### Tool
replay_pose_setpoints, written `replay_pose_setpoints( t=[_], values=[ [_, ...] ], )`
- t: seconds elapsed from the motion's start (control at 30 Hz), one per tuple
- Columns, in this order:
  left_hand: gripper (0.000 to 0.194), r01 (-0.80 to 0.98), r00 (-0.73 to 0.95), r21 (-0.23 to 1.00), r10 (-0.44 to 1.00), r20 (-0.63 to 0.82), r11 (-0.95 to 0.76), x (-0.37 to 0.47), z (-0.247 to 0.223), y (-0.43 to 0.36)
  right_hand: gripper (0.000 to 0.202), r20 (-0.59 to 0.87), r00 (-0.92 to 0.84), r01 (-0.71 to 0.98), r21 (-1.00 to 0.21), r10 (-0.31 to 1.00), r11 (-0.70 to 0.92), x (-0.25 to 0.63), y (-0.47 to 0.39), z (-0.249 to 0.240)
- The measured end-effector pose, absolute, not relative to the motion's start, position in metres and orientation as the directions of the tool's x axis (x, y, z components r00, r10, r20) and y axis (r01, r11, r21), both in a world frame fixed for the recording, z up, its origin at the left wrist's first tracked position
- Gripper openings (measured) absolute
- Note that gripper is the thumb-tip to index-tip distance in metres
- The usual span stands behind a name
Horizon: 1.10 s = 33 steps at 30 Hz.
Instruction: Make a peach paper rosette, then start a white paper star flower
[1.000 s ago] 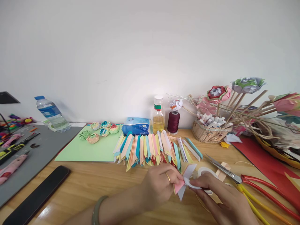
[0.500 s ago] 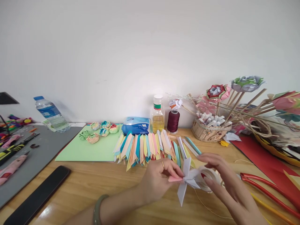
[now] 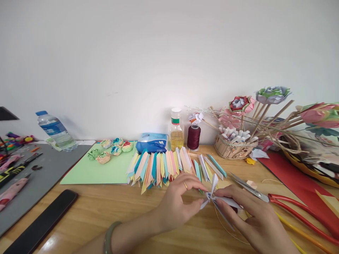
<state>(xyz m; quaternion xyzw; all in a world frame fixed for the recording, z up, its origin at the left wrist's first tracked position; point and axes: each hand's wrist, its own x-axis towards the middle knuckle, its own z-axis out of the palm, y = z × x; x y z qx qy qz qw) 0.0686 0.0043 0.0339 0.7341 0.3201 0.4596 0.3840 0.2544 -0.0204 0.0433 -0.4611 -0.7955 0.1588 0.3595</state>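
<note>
A white folded-paper piece (image 3: 214, 182) with several pointed petals is held above the wooden table, between my two hands. My left hand (image 3: 181, 203) has its thumb and fingertips closed on the piece's left side, near its centre. From the right, my right hand (image 3: 250, 213) pinches the petals on that side between thumb and fingers. A thin thread (image 3: 225, 229) curves over the table just below the piece. Behind my hands lies a row of folded coloured paper strips (image 3: 159, 167). My right hand covers part of the table behind it.
Red-handled scissors (image 3: 280, 198) lie open at the right, near red paper (image 3: 280, 169). A basket (image 3: 234, 149), maroon thread spool (image 3: 194, 137), bottle of yellow liquid (image 3: 176, 135) and blue tissue pack (image 3: 152, 143) line the wall. A black case (image 3: 42, 222) lies left.
My right hand has moved from open beside the piece to pinching its petals. The piece has turned, its pink part no longer showing. The white roll is now hidden, and the scissor blades have come into view.
</note>
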Motion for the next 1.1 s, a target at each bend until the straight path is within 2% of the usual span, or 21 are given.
replay_pose_setpoints(
  t=[0.13,0.2,0.23,0.3,0.37,0.4,0.47,0.57,0.7,0.83,0.97,1.1],
  values=[
    [0.015,0.131,0.426,0.748,0.718,0.550,-0.651,0.069,0.030,0.004,0.011,0.346,-0.296,0.597,-0.661,0.890,0.455,0.251,-0.020,0.041],
    [0.018,0.092,0.464,0.767,0.709,0.531,-0.635,0.068,0.029,0.005,0.020,0.307,-0.277,0.583,-0.700,0.911,0.413,0.250,-0.019,0.040],
    [0.019,0.060,0.464,0.821,0.744,0.482,-0.568,0.068,0.029,0.005,0.027,0.297,-0.267,0.581,-0.710,0.917,0.399,0.250,-0.019,0.039],
    [0.020,-0.016,0.418,0.947,0.858,0.297,-0.320,0.068,0.030,0.005,0.032,0.275,-0.283,0.583,-0.712,0.919,0.392,0.250,-0.018,0.038],
    [0.018,-0.061,0.376,0.992,0.918,0.124,-0.109,0.067,0.031,0.004,0.026,0.265,-0.335,0.580,-0.698,0.904,0.419,0.251,-0.018,0.038],
    [0.017,-0.057,0.369,0.995,0.924,0.101,-0.086,0.067,0.032,0.004,0.023,0.273,-0.363,0.570,-0.691,0.891,0.444,0.251,-0.018,0.039],
    [0.019,0.010,0.375,0.980,0.909,0.181,-0.199,0.068,0.032,0.002,0.020,0.326,-0.393,0.542,-0.673,0.860,0.503,0.252,-0.019,0.039],
    [0.019,0.120,0.341,0.894,0.864,0.371,-0.432,0.070,0.033,-0.001,0.022,0.443,-0.387,0.524,-0.616,0.809,0.588,0.252,-0.020,0.039],
    [0.015,0.189,0.272,0.793,0.807,0.524,-0.579,0.073,0.034,-0.004,0.024,0.585,-0.355,0.569,-0.484,0.729,0.665,0.249,-0.022,0.040],
    [0.016,0.218,0.301,0.630,0.666,0.683,-0.745,0.074,0.037,-0.006,0.025,0.678,-0.297,0.609,-0.409,0.673,0.680,0.246,-0.029,0.041],
    [0.028,0.266,0.361,0.432,0.504,0.785,-0.862,0.074,0.039,-0.009,0.025,0.696,-0.319,0.610,-0.368,0.643,0.701,0.246,-0.037,0.040],
    [0.032,0.328,0.318,0.334,0.436,0.842,-0.884,0.075,0.038,-0.012,0.024,0.746,-0.326,0.645,-0.273,0.580,0.713,0.249,-0.037,0.037]
  ],
)
